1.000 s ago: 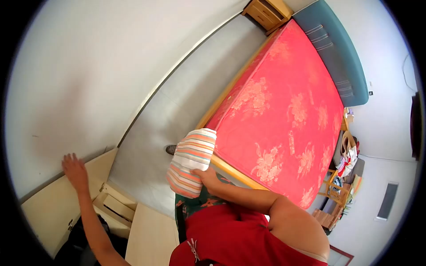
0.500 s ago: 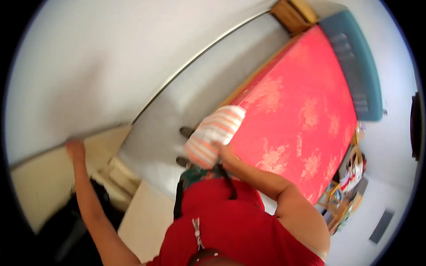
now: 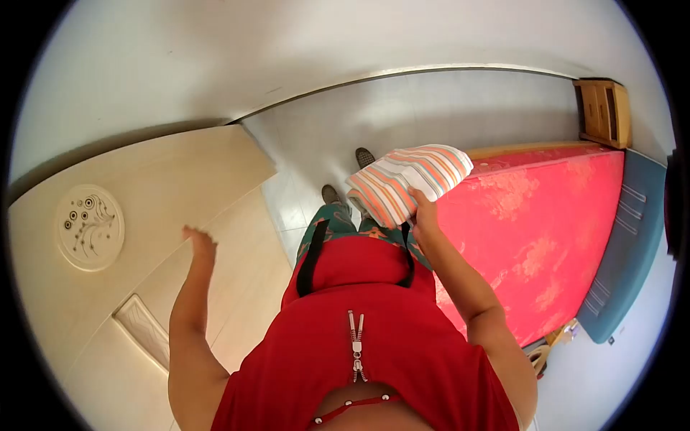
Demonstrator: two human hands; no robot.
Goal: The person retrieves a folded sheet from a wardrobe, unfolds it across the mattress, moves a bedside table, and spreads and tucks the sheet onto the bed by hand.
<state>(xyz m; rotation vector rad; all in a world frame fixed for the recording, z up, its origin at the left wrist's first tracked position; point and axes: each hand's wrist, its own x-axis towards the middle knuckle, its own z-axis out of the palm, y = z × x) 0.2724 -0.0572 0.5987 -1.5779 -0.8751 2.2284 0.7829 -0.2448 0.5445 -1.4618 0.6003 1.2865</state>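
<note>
Your right hand (image 3: 424,213) is closed on the near edge of a folded striped cloth (image 3: 407,184), with the thumb lying on top and the other fingers hidden beneath it. The cloth is white with orange and grey stripes, and it is held in front of your body, above the floor (image 3: 309,122). Its far end overlaps the corner of the red mattress (image 3: 532,230) in view; you cannot tell whether the two touch.

Your left hand (image 3: 202,244) is empty and loosely open, raised out to your left in front of the pale cabinet (image 3: 172,169). Whether its fingertips touch the cabinet, you cannot tell. A round panel (image 3: 90,228) with a dark plant-like design sits farther left on the cabinet, and a narrow framed panel (image 3: 142,332) lies nearer your left forearm.

Your two shoes (image 3: 365,157) are on the floor, just beyond the cloth and to its left. To your right, the floral mattress rests in a wooden frame, with a blue-green headboard (image 3: 627,244) at its far end and a wooden nightstand (image 3: 601,113) beside it.
</note>
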